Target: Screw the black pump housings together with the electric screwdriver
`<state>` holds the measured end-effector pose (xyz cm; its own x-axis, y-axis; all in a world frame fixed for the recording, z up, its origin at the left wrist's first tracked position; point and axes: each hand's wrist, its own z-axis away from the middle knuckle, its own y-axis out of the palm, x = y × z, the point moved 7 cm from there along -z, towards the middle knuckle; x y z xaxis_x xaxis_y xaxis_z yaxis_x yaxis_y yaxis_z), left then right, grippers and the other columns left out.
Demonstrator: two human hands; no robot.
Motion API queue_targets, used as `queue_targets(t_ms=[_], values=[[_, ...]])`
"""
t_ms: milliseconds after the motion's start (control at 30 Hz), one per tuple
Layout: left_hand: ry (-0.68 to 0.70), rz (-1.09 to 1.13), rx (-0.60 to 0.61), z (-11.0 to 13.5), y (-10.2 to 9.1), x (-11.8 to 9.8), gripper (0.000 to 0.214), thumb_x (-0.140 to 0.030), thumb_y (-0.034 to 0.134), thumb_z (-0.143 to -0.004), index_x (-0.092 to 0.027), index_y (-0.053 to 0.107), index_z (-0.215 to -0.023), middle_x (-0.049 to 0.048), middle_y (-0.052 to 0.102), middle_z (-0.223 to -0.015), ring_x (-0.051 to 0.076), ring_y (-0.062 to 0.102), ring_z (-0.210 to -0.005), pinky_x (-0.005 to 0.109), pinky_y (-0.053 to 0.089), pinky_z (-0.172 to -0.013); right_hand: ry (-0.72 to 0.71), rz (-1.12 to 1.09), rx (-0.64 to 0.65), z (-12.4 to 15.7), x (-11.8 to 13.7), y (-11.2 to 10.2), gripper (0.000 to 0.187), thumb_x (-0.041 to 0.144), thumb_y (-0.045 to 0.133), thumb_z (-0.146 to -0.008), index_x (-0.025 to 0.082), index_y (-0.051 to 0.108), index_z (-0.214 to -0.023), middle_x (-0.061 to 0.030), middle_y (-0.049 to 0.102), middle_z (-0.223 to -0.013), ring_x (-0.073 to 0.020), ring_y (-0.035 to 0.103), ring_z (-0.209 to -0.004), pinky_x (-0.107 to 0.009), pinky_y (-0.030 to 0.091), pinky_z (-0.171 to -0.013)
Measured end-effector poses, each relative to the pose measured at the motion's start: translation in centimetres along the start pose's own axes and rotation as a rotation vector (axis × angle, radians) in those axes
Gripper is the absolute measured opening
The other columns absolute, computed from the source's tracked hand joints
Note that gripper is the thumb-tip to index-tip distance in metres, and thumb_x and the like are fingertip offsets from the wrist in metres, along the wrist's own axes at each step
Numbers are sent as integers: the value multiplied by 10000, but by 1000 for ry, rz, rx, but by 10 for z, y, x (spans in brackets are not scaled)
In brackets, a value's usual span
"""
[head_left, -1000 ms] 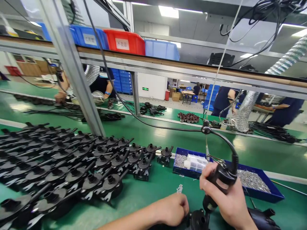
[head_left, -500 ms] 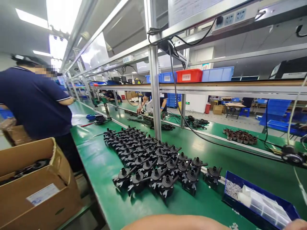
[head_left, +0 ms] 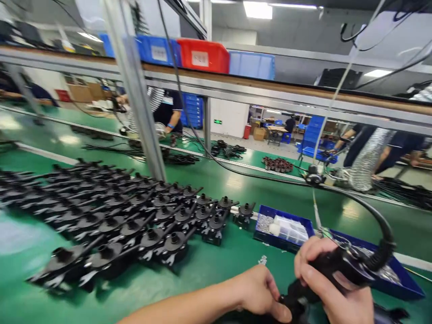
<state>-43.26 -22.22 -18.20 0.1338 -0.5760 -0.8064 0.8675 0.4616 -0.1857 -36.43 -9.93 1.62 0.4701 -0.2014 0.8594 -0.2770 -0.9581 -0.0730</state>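
My right hand (head_left: 337,279) is wrapped around a black electric screwdriver (head_left: 347,270), whose thick cable curves up at the right. The tool slants down toward my left hand (head_left: 259,292). Thumb and fingers of that left hand are closed on a black part (head_left: 297,308) at the bottom edge; much of it is hidden by the fingers and blurred. Several black pump-like parts (head_left: 173,245), each with a round top and a side spout, stand in rows left of my hands. A few small screws (head_left: 262,260) lie on the green bench just beyond my left hand.
Behind my hands are a blue tray (head_left: 283,245) with screws and clear plastic, and another blue tray (head_left: 401,283) with small metal pieces. A metal post (head_left: 141,99) and a hanging black cable (head_left: 216,157) cross the bench. Other people work across it.
The view has swung right and down. Both hands are now in sight, the right around the screwdriver and the left on a black part; earlier mainly a bare forearm showed.
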Motion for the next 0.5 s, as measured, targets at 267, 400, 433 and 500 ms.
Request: queue_targets(t_ms=[267,400,433,500], values=[[60,194,-9,12,3,-20,425,-389,956,-499,-208,625,-696,-65,621,-622,123,490,-596,262,342,-575,-78,-187,-28,-1,8,12,45,228,718,-1013,251,679,-1012,-8,618,-844,-174,649,-682,-297,496,-588],[-4,170,3,7,5,-17,371,-361,918,-541,-215,633,-730,-58,614,-636,136,494,-614,264,323,-571,-31,-179,-32,-5,4,14,58,227,740,-993,245,685,-988,-5,637,-841,-175,651,-683,-310,499,-609],[-10,165,-6,6,4,-16,372,-339,913,-549,-219,633,-763,-60,615,-650,138,498,-623,260,319,-569,-21,-169,-32,-5,2,14,59,229,743,-991,245,687,-984,-6,643,-843,-178,653,-683,-315,502,-612],[6,147,-14,5,3,-16,397,-314,913,-561,-229,614,-807,-68,611,-675,135,503,-627,251,322,-565,-14,-151,-30,-6,0,14,61,230,746,-989,247,688,-981,-6,648,-844,-183,656,-689,-322,508,-622]])
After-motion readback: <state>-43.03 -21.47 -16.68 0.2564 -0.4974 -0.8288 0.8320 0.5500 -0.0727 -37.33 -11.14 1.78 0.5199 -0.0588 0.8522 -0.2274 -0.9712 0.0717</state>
